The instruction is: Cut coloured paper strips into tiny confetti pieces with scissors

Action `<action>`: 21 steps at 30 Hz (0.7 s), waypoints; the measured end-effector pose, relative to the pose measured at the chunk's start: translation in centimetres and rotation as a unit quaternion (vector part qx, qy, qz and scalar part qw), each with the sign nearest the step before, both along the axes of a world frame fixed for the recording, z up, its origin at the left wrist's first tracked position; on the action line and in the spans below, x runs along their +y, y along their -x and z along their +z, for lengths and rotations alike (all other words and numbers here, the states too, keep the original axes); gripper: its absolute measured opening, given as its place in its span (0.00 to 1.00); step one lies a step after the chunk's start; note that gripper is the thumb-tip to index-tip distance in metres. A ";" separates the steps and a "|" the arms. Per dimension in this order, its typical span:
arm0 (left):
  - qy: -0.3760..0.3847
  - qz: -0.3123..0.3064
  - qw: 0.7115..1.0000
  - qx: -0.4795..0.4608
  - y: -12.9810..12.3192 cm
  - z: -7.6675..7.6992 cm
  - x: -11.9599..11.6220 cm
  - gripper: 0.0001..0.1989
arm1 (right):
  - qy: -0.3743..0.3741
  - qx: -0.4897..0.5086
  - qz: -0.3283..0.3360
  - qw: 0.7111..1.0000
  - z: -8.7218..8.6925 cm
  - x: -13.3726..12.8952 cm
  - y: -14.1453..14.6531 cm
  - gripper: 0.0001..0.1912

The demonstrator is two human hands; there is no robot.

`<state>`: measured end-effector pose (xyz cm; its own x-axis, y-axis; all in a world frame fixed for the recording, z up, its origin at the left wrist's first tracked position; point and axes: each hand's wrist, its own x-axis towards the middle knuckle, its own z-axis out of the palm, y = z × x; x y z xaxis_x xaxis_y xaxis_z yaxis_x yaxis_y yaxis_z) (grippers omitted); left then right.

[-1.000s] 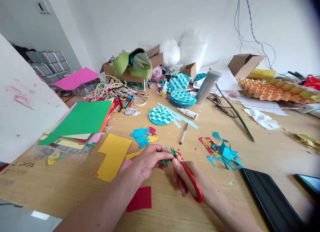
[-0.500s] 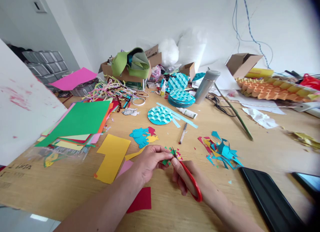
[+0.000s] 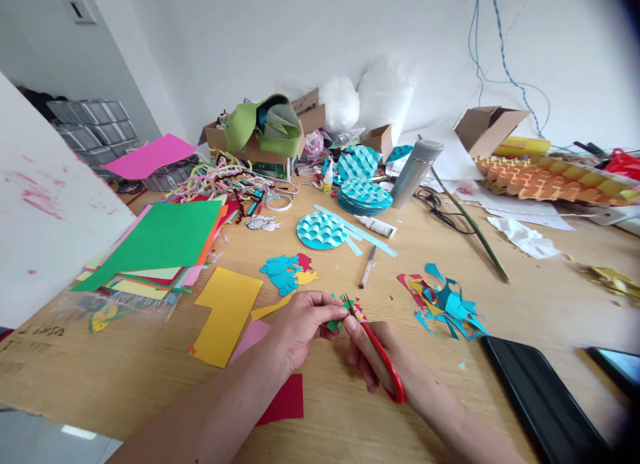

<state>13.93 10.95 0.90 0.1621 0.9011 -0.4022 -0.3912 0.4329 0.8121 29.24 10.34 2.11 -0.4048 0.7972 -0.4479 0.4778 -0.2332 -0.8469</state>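
Observation:
My left hand point(image 3: 313, 317) pinches a small piece of green paper point(image 3: 334, 325) near the middle of the table. Close beside it on the right, my right hand point(image 3: 369, 354) grips red-handled scissors point(image 3: 385, 364), their dark blades pointing up and away past my left fingertips. Small red, green and yellow paper bits point(image 3: 360, 311) lie around the blades. Just beyond my left hand are blue fish cutouts point(image 3: 281, 274), with a red one point(image 3: 304, 261) and a yellow one point(image 3: 307, 277) beside them. Yellow paper point(image 3: 227, 314) and red paper point(image 3: 285, 401) lie by my left forearm.
Coloured sheets point(image 3: 165, 237) are stacked at the left. Blue and coloured scraps point(image 3: 450, 301) and a black phone point(image 3: 540, 397) lie at the right. Further back are a wavy blue disc point(image 3: 321, 231), a pen point(image 3: 368, 267), a glue tube point(image 3: 377, 225) and a grey bottle point(image 3: 416, 174).
The whole view has shifted very slightly. Both hands keep nearly the same pose around the green paper and the scissors.

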 end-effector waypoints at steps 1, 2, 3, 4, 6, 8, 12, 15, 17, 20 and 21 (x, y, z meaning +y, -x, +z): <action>0.001 0.000 1.000 0.001 0.0 0.0 0.0 0.10 | 0.004 -0.004 -0.002 1.000 0.1 0.0 0.0 0.33; 0.002 -0.001 1.000 0.002 0.0 0.0 0.0 0.10 | 0.008 -0.008 -0.005 1.000 0.2 0.0 0.1 0.33; 0.002 -0.002 1.000 0.003 0.0 0.0 0.0 0.10 | 0.011 -0.010 -0.009 1.000 0.3 -0.1 0.1 0.33; 0.003 -0.002 1.000 0.004 0.0 0.0 0.0 0.11 | 0.013 -0.010 -0.014 1.000 0.3 -0.1 0.1 0.33; 0.002 -0.002 1.000 0.002 -0.1 0.0 0.0 0.11 | 0.014 -0.004 -0.019 1.000 0.3 -0.2 0.2 0.33; -0.001 -0.003 1.000 -0.003 -0.1 0.1 0.0 0.11 | 0.014 0.003 -0.021 1.000 0.2 -0.2 0.3 0.32; 0.000 -0.008 1.000 0.000 -0.1 0.0 0.0 0.11 | 0.021 0.010 -0.031 0.999 0.1 -0.3 0.3 0.31; 0.003 -0.008 1.000 0.002 0.0 0.0 0.0 0.12 | 0.031 0.016 -0.037 0.999 0.1 -0.3 0.3 0.31; 0.006 -0.008 1.000 0.001 0.0 0.0 0.0 0.12 | 0.036 0.018 -0.040 0.998 0.0 -0.2 0.3 0.32; 0.008 -0.010 1.000 -0.001 0.0 0.1 0.0 0.13 | 0.042 0.018 -0.053 0.998 0.0 -0.1 0.4 0.32; 0.008 -0.011 1.000 -0.003 0.1 0.2 0.1 0.13 | 0.044 0.014 -0.056 0.997 -0.1 -0.1 0.4 0.32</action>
